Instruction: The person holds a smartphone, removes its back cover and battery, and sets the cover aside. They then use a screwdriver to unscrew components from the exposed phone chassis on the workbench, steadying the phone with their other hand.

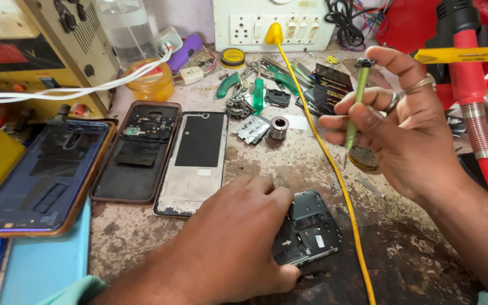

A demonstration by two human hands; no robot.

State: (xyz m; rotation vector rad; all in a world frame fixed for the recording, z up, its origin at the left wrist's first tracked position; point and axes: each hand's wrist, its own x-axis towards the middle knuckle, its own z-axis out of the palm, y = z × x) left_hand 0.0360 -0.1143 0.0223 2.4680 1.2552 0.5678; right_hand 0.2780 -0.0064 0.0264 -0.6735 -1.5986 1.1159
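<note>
My left hand [227, 243] lies flat on an opened black phone [307, 229] at the front of the worn bench, covering its left part; the exposed camera end shows to the right of my fingers. My right hand [402, 130] is raised above the bench to the right and holds a slim green screwdriver [356, 104] upright between thumb and fingers, its tip pointing down. A yellow cable [334, 169] runs from a wall socket diagonally down between my two hands.
A phone frame [193, 161], a phone in a brown case [136, 152] and a blue back cover [46, 178] lie at left. Pliers, small metal parts and a green screwdriver [258, 93] litter the back. A red hose [478, 124] stands at right.
</note>
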